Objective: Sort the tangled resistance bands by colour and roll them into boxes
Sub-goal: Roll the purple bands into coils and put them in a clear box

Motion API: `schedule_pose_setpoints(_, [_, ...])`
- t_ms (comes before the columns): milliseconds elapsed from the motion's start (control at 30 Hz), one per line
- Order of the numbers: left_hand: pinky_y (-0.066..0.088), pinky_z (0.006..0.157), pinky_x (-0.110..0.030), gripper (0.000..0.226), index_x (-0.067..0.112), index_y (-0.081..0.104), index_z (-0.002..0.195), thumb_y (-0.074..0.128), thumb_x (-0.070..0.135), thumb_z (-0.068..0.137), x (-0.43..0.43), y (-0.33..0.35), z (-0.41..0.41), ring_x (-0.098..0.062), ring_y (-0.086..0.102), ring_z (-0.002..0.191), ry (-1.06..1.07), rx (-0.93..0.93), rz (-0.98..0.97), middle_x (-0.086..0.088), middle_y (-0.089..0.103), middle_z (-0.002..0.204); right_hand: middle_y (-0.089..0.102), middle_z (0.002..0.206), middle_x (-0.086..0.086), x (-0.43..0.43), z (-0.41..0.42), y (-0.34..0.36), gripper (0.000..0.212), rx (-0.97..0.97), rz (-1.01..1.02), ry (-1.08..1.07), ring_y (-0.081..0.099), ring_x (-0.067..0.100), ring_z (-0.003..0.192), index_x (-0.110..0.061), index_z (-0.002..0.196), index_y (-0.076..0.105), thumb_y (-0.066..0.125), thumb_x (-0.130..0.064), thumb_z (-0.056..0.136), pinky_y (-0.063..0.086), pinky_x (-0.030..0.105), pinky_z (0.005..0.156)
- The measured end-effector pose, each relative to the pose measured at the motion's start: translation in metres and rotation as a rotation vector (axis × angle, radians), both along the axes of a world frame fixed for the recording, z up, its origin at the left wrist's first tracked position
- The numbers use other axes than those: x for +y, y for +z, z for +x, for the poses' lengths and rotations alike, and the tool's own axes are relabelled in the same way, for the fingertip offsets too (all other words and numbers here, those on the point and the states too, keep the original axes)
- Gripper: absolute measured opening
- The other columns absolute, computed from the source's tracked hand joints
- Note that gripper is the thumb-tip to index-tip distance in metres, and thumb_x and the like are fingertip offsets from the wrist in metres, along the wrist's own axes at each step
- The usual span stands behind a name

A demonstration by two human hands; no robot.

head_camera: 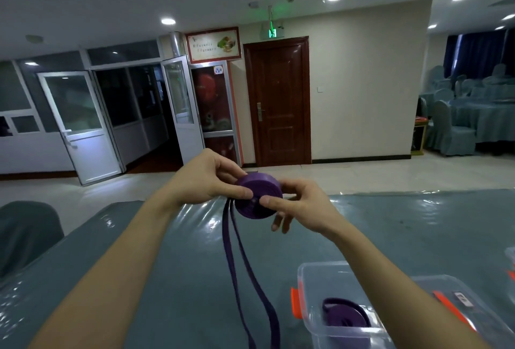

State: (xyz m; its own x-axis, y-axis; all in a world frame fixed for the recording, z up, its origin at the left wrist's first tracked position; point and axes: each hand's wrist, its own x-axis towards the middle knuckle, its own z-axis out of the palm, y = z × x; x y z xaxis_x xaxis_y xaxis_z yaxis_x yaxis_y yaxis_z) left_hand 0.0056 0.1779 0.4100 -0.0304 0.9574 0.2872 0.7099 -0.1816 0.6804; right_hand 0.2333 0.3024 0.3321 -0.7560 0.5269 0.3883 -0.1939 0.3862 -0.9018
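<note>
A purple resistance band [257,198] is partly wound into a thick roll, held up above the table. My left hand [211,178] grips the roll from the left, thumb on its near face. My right hand [298,205] pinches it from the right, thumb on the face and fingers behind. Two loose purple strands [245,273] hang from the roll down toward the bottom edge of the view. A clear plastic box [306,279] with orange clips stands at lower right and holds another rolled purple band [345,318].
The table [167,265] wears a teal cloth under shiny clear film. A clear lid [457,301] with an orange clip lies right of the box. A covered chair [25,231] stands at the left edge. Beyond the table are doors and covered chairs.
</note>
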Motion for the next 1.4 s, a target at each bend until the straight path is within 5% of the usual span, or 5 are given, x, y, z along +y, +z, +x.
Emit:
schedule_pose_setpoints(233, [0.068, 0.087, -0.036, 0.027, 0.027, 0.086, 0.099, 0.099, 0.035, 0.077, 0.025, 0.022, -0.006, -0.004, 0.081, 0.084, -0.040, 0.463, -0.255, 0.013, 0.084, 0.086, 0.080, 0.087, 0.000, 0.015, -0.053, 0.019, 0.043, -0.406, 0.418, -0.037, 0.077, 0.019, 0.057, -0.028, 0.106, 0.075, 0.094, -0.054, 0.076, 0.057, 0.025, 0.047])
schedule_pose_setpoints(667, [0.065, 0.099, -0.038, 0.054, 0.030, 0.087, 0.108, 0.103, 0.054, 0.063, 0.041, -0.036, -0.081, -0.024, 0.083, 0.102, -0.009, -0.174, -0.003, -0.004, 0.086, 0.105, 0.082, 0.102, 0.016, 0.038, -0.083, -0.032, 0.037, 0.176, -0.262, -0.007, 0.073, 0.032, 0.059, -0.018, 0.116, 0.081, 0.093, -0.032, 0.084, 0.062, 0.032, 0.055])
schedule_pose_setpoints(900, [0.068, 0.082, -0.038, 0.026, 0.030, 0.088, 0.094, 0.100, 0.037, 0.073, 0.076, -0.019, -0.077, -0.001, 0.079, 0.079, -0.015, 0.484, -0.231, 0.017, 0.082, 0.081, 0.073, 0.118, -0.012, 0.054, -0.090, -0.034, 0.069, -0.314, 0.145, -0.145, 0.078, 0.022, 0.059, -0.030, 0.124, 0.069, 0.098, -0.058, 0.067, 0.054, 0.028, 0.045])
schedule_pose_setpoints(1033, [0.066, 0.075, -0.037, 0.029, 0.031, 0.085, 0.093, 0.097, 0.047, 0.073, 0.098, -0.017, -0.061, 0.002, 0.073, 0.073, -0.055, 0.788, -0.331, 0.019, 0.078, 0.075, 0.078, 0.086, -0.011, 0.060, -0.105, -0.029, 0.033, -0.474, 0.377, -0.106, 0.075, 0.015, 0.054, -0.034, 0.096, 0.075, 0.096, -0.048, 0.075, 0.051, 0.017, 0.046])
schedule_pose_setpoints(1400, [0.067, 0.095, -0.038, 0.043, 0.026, 0.086, 0.110, 0.100, 0.032, 0.070, 0.073, -0.093, -0.114, -0.023, 0.083, 0.101, -0.052, -0.160, -0.189, -0.003, 0.086, 0.106, 0.082, 0.093, 0.018, 0.059, -0.094, -0.096, 0.031, 0.031, -0.351, -0.086, 0.075, 0.032, 0.068, -0.017, 0.104, 0.087, 0.095, -0.025, 0.075, 0.064, 0.031, 0.065])
